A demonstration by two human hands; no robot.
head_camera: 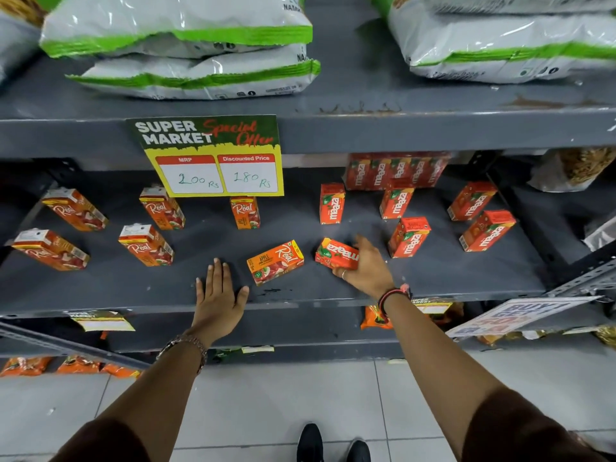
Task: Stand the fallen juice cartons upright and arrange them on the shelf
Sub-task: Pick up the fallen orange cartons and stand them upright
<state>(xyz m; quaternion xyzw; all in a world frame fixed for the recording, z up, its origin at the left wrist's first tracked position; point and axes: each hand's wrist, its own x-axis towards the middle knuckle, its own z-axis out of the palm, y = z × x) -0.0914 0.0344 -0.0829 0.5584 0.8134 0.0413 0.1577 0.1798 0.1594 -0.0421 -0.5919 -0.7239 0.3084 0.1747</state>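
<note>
On the grey shelf (300, 291) an orange apple Real carton (275, 261) lies flat near the front. Right of it lies a red Maaza carton (335, 253), with my right hand (365, 266) closed around its right end. My left hand (218, 295) rests flat and open on the shelf, just left of the fallen Real carton and apart from it. Several Real cartons (146, 245) stand upright on the left, and several Maaza cartons (408, 236) stand upright on the right. A row of Maaza cartons (396, 170) lines the back.
A yellow price sign (216, 161) hangs from the upper shelf edge (400, 131) over the back cartons. White and green bags (186, 45) lie on the upper shelf. Orange packets (375, 316) fill the shelf below. A slanted metal bracket (586, 278) stands at right.
</note>
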